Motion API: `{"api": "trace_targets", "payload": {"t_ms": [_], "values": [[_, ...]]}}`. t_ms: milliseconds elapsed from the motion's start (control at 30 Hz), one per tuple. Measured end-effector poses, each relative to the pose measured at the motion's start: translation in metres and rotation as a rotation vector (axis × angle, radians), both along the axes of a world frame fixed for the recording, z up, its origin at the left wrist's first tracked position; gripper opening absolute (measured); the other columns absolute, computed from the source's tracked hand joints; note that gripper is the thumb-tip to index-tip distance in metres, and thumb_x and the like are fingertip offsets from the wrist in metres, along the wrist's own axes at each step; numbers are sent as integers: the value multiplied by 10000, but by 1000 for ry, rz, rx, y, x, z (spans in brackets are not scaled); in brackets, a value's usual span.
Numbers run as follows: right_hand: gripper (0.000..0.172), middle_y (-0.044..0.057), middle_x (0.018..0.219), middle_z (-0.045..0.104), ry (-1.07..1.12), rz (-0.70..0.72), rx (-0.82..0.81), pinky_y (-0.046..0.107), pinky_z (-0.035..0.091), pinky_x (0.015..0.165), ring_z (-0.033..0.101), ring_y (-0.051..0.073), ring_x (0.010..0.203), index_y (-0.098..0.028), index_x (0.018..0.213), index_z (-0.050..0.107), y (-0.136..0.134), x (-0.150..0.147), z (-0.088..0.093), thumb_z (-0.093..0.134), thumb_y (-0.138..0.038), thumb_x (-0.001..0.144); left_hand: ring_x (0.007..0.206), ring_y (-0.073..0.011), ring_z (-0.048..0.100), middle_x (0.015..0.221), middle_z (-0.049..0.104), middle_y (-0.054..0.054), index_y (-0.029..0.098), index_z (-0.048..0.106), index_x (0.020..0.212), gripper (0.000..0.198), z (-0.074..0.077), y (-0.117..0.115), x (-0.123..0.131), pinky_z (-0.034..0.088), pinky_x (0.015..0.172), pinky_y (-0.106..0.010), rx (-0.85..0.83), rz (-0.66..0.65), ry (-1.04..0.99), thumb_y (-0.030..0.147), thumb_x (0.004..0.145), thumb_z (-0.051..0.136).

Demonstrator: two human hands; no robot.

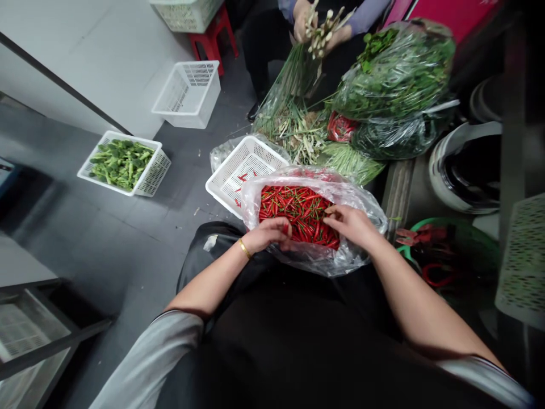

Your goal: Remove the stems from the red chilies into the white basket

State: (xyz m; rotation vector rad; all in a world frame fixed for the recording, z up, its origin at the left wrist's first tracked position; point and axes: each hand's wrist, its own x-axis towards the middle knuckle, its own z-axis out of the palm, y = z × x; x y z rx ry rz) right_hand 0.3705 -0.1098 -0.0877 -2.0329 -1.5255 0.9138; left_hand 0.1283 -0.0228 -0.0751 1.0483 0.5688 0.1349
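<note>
A clear plastic bag (361, 199) full of small red chili peppers (298, 213) with green stems lies open at my lap. Over its near left side, my left hand (270, 232) has its fingers curled, with a bit of red chili showing between them. My right hand (351, 224) reaches in from the right edge, thumb and fingers pinched together at the peppers. Whatever is in that pinch is too small to make out. Just beyond the bag on the left, a white perforated basket (225, 176) holds several loose red chilies.
A basket of green vegetables (121, 165) stands on the floor at left, near another white basket (187, 116). Across from me, a person's hands (304, 23) hold long green stalks. Bagged leafy greens (400, 74), a white bucket (443, 165) and a green tub (409, 250) are at right.
</note>
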Motion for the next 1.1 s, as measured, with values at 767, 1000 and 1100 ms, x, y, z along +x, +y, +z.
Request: {"api": "trace_targets", "payload": {"t_ms": [767, 1000, 1100], "values": [[420, 2, 514, 559, 500, -147, 2, 258, 390, 456, 486, 132, 426, -199, 663, 520, 6, -17, -5, 613, -602, 733, 921, -154, 628, 986, 672, -79, 161, 600, 1034, 206, -11, -24, 45, 474, 864, -285, 773, 61, 256, 220, 875, 484], [338, 130, 961, 625, -444, -57, 293, 307, 420, 675, 575, 228, 821, -171, 948, 654, 10, -29, 2, 393, -386, 932, 344, -30, 313, 479, 425, 83, 152, 477, 748, 191, -1, -16, 60, 294, 387, -163, -18, 156, 229, 294, 827, 578], [362, 131, 1084, 602, -587, 49, 94, 309, 400, 621, 580, 230, 789, -228, 1190, 631, 19, -18, -18, 434, -371, 922, 322, -27, 251, 459, 385, 97, 173, 433, 740, 131, -7, -10, 47, 198, 360, -157, -146, 383, 266, 182, 809, 544]]}}
